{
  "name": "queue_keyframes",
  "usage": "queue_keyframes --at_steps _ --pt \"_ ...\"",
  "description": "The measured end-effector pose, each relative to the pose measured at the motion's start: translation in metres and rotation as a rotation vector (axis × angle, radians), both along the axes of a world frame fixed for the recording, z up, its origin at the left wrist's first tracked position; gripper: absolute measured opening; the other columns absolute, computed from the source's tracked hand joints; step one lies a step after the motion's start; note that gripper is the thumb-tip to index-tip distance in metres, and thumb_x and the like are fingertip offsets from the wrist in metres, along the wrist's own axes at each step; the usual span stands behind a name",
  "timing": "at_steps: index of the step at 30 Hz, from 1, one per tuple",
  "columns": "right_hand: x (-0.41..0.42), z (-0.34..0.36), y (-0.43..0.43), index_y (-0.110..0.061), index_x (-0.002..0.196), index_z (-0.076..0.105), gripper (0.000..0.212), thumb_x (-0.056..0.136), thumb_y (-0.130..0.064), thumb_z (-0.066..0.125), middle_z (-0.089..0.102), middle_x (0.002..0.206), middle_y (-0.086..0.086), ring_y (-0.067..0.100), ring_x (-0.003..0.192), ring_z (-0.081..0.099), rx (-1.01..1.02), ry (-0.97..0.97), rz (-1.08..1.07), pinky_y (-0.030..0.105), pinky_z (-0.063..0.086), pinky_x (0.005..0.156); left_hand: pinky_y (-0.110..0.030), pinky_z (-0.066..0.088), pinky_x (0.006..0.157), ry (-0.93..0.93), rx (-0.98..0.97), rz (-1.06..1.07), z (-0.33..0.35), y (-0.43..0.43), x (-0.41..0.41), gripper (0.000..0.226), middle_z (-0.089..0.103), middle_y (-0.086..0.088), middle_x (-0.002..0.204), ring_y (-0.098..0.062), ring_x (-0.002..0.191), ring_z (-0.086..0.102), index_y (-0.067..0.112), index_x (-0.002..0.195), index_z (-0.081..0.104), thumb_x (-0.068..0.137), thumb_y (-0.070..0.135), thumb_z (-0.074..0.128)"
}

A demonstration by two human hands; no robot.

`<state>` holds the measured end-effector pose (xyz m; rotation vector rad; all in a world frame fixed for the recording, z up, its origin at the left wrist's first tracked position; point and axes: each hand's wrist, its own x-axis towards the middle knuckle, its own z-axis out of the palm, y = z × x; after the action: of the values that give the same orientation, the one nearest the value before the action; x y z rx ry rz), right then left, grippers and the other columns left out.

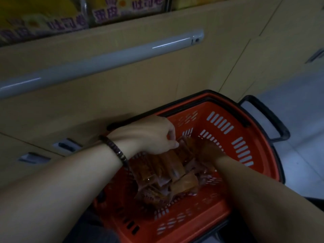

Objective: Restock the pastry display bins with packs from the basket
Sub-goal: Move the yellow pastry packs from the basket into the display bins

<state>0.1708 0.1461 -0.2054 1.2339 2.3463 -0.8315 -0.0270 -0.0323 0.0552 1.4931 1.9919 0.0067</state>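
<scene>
Packs [175, 172] heaped in basket [245, 120], both hands at them.
We see the left hand [152, 135] directly above the heap's far end, fingers curled and pinching pack edges; the right hand [208, 149] lies sunk beside it on the right, grip not discernible. We judge the left better placed to lift.

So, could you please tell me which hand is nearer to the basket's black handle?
Right. The right hand is down among the packs on the handle's side of the basket; the left hand grips packs by the opposite rim, farther from the handle.
</scene>
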Motion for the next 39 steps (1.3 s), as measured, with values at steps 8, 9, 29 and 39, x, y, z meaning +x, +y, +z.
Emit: queue_keyframes --at_steps 8,9,29,39 --pt "-0.026 0.139 0.009 -0.022 0.135 0.066 0.070 0.075 -0.058 0.076 0.067 0.135 0.005 0.026 0.116 0.066 -0.062 -0.293 0.239 0.039 0.055 0.100 -0.027 0.053 0.084 0.001 -0.032 0.042 -0.004 -0.003 -0.009 0.022 0.067 0.012 0.099 -0.010 0.092 0.063 0.032 0.104 0.075 0.096 0.052 0.070" --pt "-0.029 0.161 0.009 -0.023 0.134 0.064 0.073 0.072 -0.060 0.077 0.067 0.132 0.002 0.023 0.110 0.067 -0.075 -0.257 0.223 0.040 0.058 0.097 -0.027 0.054 0.084 -0.004 -0.036 0.045 -0.004 -0.005 -0.009 0.023 0.069 0.011 0.102 -0.011 0.092 0.063 0.032 0.106 0.074 0.095 0.052 0.070" --pt "0.005 0.341 -0.057 -0.014 0.128 0.062 0.039 0.091 -0.017 0.076 0.075 0.110 0.016 0.036 0.097 0.075 -0.384 0.502 0.035 0.045 0.061 0.080 -0.042 0.059 0.100 -0.672 0.354 0.499 0.021 -0.013 0.050 0.099 0.078 0.012 0.114 -0.008 0.107 0.074 0.026 0.134 0.059 0.050 0.058 0.100" --pt "0.020 0.336 -0.023 -0.012 0.119 0.071 0.042 0.082 -0.024 0.087 0.080 0.107 0.007 0.027 0.099 0.078 -0.407 0.747 -0.174 0.054 0.058 0.098 -0.056 0.050 0.111 -1.128 0.371 0.624 0.031 -0.001 0.028 0.068 0.075 -0.008 0.129 -0.029 0.123 0.070 0.021 0.137 0.060 0.079 0.001 0.088"
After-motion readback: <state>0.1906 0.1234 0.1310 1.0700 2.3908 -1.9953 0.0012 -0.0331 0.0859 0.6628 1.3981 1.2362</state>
